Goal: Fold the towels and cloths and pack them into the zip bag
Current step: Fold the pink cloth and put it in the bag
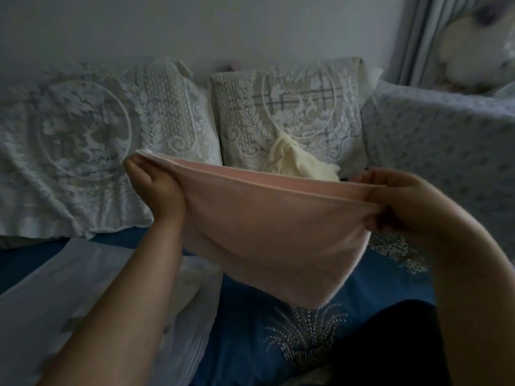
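Pink, soft terry towel (267, 229) is hanging in the air over the blue bed (245, 316), looking light and floppy, and the left hand (156, 188) and right hand (401, 201) are each pinching a top corner, the best place to be holding it.

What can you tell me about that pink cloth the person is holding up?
The pink cloth looks soft and plain, like a light towel, with a paler hem along its top edge. It seems doubled over, two layers showing at the top. The left hand and right hand each pinch an upper corner, holding that edge spread between them in the air above the blue bedspread. The rest hangs down to a rounded lower corner, touching nothing else visible.
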The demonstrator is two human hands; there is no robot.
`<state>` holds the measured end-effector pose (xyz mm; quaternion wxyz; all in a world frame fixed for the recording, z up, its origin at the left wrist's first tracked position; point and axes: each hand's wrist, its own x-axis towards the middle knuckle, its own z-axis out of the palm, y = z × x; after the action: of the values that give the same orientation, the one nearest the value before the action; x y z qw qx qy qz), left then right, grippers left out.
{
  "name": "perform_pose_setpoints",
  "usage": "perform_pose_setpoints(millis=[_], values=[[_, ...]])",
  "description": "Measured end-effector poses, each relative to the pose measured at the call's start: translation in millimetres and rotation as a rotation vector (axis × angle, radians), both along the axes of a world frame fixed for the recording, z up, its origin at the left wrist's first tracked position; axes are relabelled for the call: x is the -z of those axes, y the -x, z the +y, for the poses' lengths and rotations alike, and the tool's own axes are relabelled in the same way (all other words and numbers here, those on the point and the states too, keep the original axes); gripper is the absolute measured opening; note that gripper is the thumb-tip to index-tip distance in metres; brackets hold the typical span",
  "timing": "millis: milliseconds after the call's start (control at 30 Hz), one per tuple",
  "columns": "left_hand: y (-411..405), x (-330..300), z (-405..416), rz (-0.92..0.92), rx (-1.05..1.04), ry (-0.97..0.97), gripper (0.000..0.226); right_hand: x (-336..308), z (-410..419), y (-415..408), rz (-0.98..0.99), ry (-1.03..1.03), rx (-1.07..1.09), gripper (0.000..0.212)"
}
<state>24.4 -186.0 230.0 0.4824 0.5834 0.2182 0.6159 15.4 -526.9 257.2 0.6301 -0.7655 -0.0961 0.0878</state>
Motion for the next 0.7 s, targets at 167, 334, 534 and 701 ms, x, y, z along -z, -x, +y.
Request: perform_pose_setpoints(millis=[167,334,534,701], values=[[-33.2,2.5,23.9,0.425,0.147,0.329,0.038,-6.8,29.3,-63.2,0.012,0.077,0.154,0.016],[-47.2,-7.7,42.8,0.241,0.501,0.593,0.035,-8.9,53.6,-88.1,-0.37,0.058,0.309,0.028],[-13.3,13.9,19.1,0.358,0.368,0.304,0.038,13.2,29.9,-86.5,-0.325,0.184,0.263,0.03],[33.5,94.2,-22.9,0.951,0.325,0.086,0.041,73.0,-15.1,-82.8,0.029,0.692,-0.049,0.029]])
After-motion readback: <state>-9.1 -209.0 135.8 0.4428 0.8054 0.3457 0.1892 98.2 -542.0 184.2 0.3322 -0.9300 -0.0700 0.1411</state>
